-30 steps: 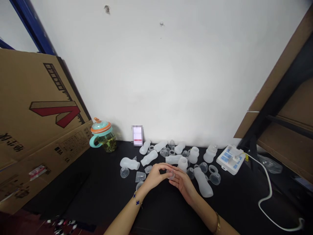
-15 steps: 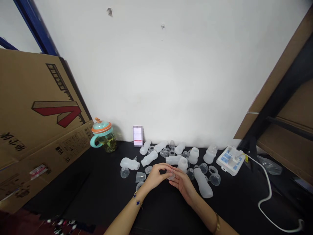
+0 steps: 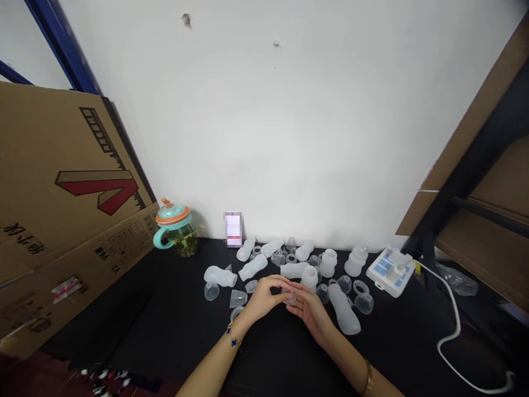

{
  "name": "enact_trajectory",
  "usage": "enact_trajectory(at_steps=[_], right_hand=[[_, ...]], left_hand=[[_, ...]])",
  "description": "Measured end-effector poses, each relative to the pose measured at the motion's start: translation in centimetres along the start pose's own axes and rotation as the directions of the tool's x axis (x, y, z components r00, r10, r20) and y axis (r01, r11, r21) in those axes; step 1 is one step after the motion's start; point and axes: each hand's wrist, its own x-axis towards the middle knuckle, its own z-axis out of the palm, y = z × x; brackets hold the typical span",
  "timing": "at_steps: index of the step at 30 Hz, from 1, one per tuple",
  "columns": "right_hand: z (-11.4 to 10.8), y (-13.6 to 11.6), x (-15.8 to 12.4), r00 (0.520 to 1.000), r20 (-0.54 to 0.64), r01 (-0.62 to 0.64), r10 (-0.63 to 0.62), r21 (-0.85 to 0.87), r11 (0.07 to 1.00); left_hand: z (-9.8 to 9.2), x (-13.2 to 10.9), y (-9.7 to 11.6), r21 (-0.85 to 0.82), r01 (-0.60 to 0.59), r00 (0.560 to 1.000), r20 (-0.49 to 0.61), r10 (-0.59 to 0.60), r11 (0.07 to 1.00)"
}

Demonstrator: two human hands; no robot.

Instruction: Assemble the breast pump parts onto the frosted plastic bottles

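Note:
Between both hands sits a small clear round plastic piece, partly covered by fingers, so its exact kind cannot be told. My left hand pinches it from the left, with thumb and fingers curled round it. From the other side my right hand holds it at the fingertips. Just behind the hands stands an open frosted baby bottle. Another frosted bottle lies to the right of my right hand. A clear cup-shaped cap and a ring lie left of my left hand.
More bottles, domed clear caps and rings are scattered toward the wall. A glass teapot and a phone stand at the back left. A power strip with a white cable lies right.
Both hands stay almost in place around the clear piece. The whole view has shifted very slightly; nothing on the table has visibly moved.

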Motion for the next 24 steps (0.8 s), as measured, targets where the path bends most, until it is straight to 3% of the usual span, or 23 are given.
enact_trajectory(at_steps=[24], right_hand=[[-0.02,0.14,0.26,1.000,0.001,-0.005,0.005,0.046,0.999]], left_hand=[[0.00,-0.19,0.37,0.052,-0.014,1.000,-0.004,0.014,0.999]])
